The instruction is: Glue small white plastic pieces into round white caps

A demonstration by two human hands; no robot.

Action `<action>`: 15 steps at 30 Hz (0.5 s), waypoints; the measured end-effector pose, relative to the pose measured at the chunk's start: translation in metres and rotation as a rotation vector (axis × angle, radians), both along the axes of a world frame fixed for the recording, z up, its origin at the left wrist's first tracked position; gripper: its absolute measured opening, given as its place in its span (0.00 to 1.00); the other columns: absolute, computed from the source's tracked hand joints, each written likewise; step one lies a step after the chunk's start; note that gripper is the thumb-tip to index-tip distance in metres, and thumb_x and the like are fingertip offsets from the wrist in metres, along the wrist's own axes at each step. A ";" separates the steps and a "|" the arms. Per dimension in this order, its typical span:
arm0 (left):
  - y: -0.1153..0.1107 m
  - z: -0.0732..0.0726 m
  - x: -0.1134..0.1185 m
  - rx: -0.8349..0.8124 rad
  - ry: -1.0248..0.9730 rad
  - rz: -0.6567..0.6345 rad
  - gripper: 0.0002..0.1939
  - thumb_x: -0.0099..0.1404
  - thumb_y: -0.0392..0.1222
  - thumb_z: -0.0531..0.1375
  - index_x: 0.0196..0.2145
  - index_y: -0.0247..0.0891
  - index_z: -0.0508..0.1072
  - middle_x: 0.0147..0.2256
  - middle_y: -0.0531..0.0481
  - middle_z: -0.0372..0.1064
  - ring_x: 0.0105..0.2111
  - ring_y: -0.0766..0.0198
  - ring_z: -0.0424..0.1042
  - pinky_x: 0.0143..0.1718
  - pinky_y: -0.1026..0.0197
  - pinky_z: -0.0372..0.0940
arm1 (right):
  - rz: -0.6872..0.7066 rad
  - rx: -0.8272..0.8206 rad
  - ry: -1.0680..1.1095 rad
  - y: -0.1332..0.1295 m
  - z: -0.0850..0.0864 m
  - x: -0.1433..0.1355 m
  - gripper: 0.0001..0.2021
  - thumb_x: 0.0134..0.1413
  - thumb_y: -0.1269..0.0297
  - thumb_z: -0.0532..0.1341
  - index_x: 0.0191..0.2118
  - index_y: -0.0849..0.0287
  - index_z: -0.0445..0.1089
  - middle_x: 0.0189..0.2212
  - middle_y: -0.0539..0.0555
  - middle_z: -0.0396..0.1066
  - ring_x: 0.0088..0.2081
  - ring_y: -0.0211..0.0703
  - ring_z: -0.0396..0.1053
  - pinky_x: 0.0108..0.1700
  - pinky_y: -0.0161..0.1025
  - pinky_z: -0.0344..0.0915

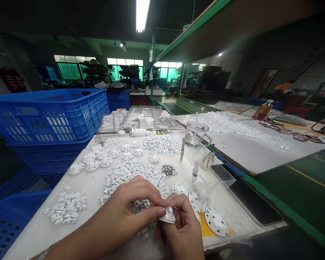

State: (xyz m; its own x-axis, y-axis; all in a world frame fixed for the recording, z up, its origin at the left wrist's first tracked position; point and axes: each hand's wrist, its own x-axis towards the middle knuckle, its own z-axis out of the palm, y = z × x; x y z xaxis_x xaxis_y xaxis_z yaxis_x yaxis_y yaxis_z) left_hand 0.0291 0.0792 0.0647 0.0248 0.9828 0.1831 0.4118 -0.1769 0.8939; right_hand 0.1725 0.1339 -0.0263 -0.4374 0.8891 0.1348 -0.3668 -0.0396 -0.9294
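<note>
A small white round disc [168,219] with a raised white piece on top is held tilted between my hands, close to the table's near edge. My right hand [182,224] grips it from below and from the right, fingers curled. From the left, my left hand [137,204] closes thumb and forefinger at the disc's upper left side; whether a smaller part is pinched there is hidden. Just behind the hands spreads a large heap of small white pieces [132,173]. Flat white discs with dark holes [216,221] lie to the right, partly over a yellow patch.
Stacked blue crates [51,115] border the table's left side. Further back are a glass mug [196,134], tweezers [182,150], a syringe-like tube [195,171], a small glass bottle [208,160] and a pile of dark bits [169,170]. A black phone-like slab [251,195] lies right.
</note>
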 end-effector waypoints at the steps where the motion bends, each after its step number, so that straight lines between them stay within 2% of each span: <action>1: -0.001 0.001 -0.001 0.029 0.066 -0.033 0.06 0.67 0.40 0.62 0.39 0.42 0.80 0.39 0.50 0.76 0.42 0.62 0.72 0.46 0.62 0.63 | -0.001 -0.009 -0.012 0.000 0.002 0.000 0.18 0.52 0.55 0.68 0.31 0.56 0.57 0.25 0.43 0.64 0.16 0.31 0.66 0.15 0.26 0.60; 5: -0.004 0.001 -0.003 0.102 0.224 -0.181 0.11 0.67 0.34 0.61 0.47 0.40 0.73 0.46 0.48 0.71 0.48 0.63 0.69 0.50 0.64 0.63 | -0.043 -0.090 0.013 0.000 0.009 0.000 0.25 0.42 0.53 0.73 0.29 0.56 0.56 0.23 0.42 0.63 0.12 0.28 0.60 0.11 0.24 0.54; 9: -0.003 -0.006 -0.003 0.155 0.247 -0.235 0.19 0.65 0.26 0.58 0.50 0.41 0.70 0.49 0.47 0.68 0.51 0.64 0.69 0.53 0.66 0.63 | 0.081 -0.130 0.041 0.001 0.004 0.002 0.23 0.51 0.51 0.69 0.30 0.57 0.54 0.25 0.43 0.65 0.12 0.25 0.59 0.13 0.22 0.55; 11: -0.004 -0.008 -0.002 0.215 0.312 -0.244 0.20 0.66 0.24 0.55 0.51 0.42 0.70 0.47 0.46 0.69 0.46 0.65 0.71 0.48 0.66 0.65 | 0.147 -0.121 0.092 0.002 0.000 0.005 0.21 0.53 0.55 0.69 0.31 0.57 0.54 0.26 0.43 0.65 0.14 0.27 0.62 0.14 0.23 0.56; 13: -0.006 -0.007 -0.001 0.301 0.455 -0.242 0.17 0.68 0.27 0.54 0.51 0.40 0.71 0.39 0.45 0.70 0.37 0.65 0.72 0.38 0.67 0.67 | 0.196 -0.113 0.159 0.004 -0.001 0.009 0.19 0.54 0.56 0.68 0.31 0.57 0.56 0.29 0.44 0.65 0.17 0.28 0.65 0.15 0.24 0.58; 15: -0.008 -0.002 -0.002 0.382 0.634 -0.247 0.13 0.71 0.31 0.52 0.49 0.37 0.72 0.32 0.47 0.69 0.29 0.65 0.69 0.29 0.68 0.64 | 0.261 -0.100 0.190 0.004 0.002 0.010 0.16 0.56 0.55 0.67 0.33 0.56 0.59 0.33 0.46 0.65 0.19 0.28 0.66 0.17 0.26 0.61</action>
State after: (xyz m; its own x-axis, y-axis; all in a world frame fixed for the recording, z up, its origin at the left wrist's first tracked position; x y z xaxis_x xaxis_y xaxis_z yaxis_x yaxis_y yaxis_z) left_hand 0.0267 0.0713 0.0622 0.4473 0.8071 0.3855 0.7323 -0.5779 0.3602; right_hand 0.1828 0.1377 -0.0243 -0.6279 0.7631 0.1531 -0.4981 -0.2429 -0.8324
